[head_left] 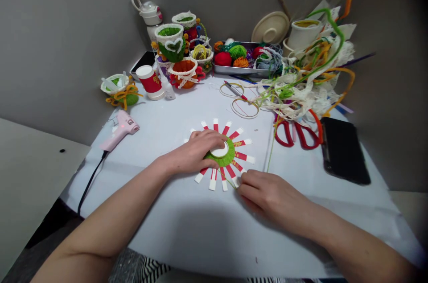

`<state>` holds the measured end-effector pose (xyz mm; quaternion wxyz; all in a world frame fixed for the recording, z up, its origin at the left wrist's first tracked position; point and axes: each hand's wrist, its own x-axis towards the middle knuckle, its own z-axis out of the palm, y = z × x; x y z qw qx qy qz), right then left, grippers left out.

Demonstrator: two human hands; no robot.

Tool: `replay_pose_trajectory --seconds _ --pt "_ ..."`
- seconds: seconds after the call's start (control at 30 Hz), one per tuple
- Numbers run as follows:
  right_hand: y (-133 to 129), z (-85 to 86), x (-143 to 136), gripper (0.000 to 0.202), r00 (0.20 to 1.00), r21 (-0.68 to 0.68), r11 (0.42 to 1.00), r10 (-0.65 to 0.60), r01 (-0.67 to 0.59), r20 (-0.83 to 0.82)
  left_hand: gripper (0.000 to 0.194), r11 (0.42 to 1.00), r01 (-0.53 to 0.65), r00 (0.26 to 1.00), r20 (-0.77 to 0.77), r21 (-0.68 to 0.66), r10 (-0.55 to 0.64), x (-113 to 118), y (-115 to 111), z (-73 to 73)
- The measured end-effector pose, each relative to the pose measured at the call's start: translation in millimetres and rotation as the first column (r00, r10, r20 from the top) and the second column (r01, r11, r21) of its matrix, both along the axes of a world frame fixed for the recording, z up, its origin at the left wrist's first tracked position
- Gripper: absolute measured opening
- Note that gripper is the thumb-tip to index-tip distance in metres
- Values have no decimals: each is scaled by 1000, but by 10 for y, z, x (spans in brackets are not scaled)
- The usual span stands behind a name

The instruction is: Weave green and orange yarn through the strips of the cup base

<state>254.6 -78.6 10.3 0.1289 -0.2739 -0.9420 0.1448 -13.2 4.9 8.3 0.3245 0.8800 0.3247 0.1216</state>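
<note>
A paper cup cut into red-and-white strips (240, 157) lies splayed flat like a sun on the table. Green yarn (228, 158) is wound in a ring around its white round base (220, 149). My left hand (203, 147) grips the cup, fingers over the base and thumb at the near edge of the ring. Just to the right, my right hand (259, 189) pinches the green yarn strand, which runs taut from the ring to its fingertips. Beyond that hand the strand (271, 151) leads back toward a tangled pile of yarn and lace.
A pink glue gun (122, 131) lies at left. Behind stand yarn-covered cups (170, 42), a red paper cup (150, 82) and a tray (230, 70) of yarn balls. On the right are red scissors (296, 136), a black phone (346, 151) and the lace pile (310, 91).
</note>
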Motion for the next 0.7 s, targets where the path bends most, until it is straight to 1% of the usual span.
replay_pose_trajectory --seconds 0.07,0.13,0.23,0.33,0.47,0.53,0.6,0.67,0.7 --pt "-7 -5 10 31 999 24 1000 -5 4 39 30 1000 -1 1000 4 -6 1 5 -1 3" --pt "-5 0 29 30 998 67 997 -37 33 53 30 1000 0 1000 8 -8 1 8 0 5" --pt "15 12 70 30 992 115 988 -108 100 63 31 1000 1 1000 7 -5 -1 8 2 2" --pt "58 -10 103 27 978 122 974 -198 190 59 32 1000 6 1000 14 4 -6 6 5 -4" --pt "154 -123 95 20 947 34 946 -321 321 -21 34 1000 5 1000 17 6 -5 10 5 -9" --pt "211 -196 65 19 909 -21 912 -410 409 -78 35 1000 4 1000 14 2 -4 15 4 -7" --pt "261 -259 27 18 855 -69 865 -502 497 -131 34 1000 5 1000 11 2 -5 18 4 -4" --pt "295 -297 -9 16 810 -109 827 -563 552 -164 33 1000 4 1000 9 6 -4 17 6 2" --pt "305 -306 -22 16 800 -124 818 -576 562 -170 34 1000 5 1000 8 9 -5 16 6 5"
